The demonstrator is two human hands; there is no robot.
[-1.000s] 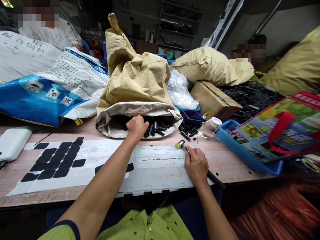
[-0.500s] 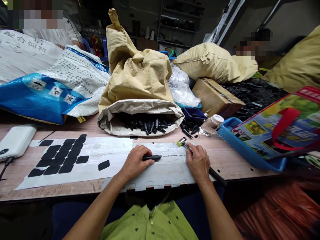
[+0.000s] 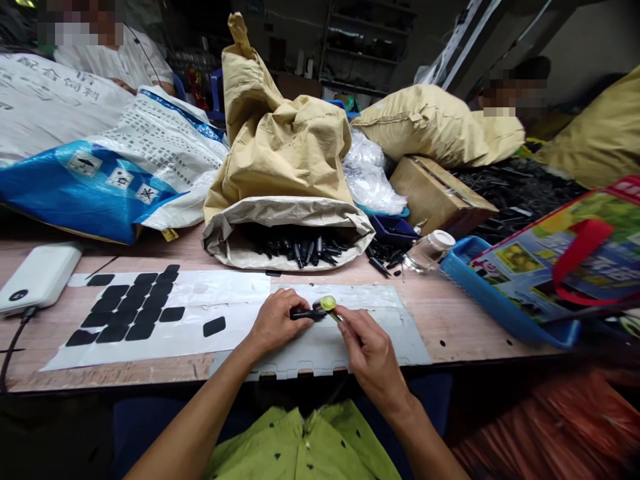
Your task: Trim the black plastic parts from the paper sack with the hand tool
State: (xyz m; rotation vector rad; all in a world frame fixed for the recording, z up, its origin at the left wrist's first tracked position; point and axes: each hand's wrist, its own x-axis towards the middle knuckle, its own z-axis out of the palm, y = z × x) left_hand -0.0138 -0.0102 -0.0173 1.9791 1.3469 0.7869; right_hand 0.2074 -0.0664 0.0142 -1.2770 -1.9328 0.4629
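My left hand (image 3: 277, 322) is closed around a black pen-like piece (image 3: 303, 314), which lies level over the grey board (image 3: 370, 333). In my right hand (image 3: 369, 345) is a small hammer (image 3: 327, 303) with a yellow-green face, held by its handle. The hammer's head is right by the right-hand end of the black piece; whether they touch cannot be made out. Behind both hands, an open sack (image 3: 287, 207) lies on its side with several black pieces (image 3: 310, 250) in its mouth.
White sheets (image 3: 195, 343) with black rounded patches (image 3: 214, 326) lie on the left, beside a white power bank (image 3: 40, 277). To the right are a clear jar (image 3: 430, 250), a blue tray (image 3: 505, 300) and a wooden box (image 3: 440, 193). People sit beyond the sacks.
My right hand has moved left and brought the hammer to the tip of the black piece. My left hand keeps its hold. The whole view has shifted slightly.
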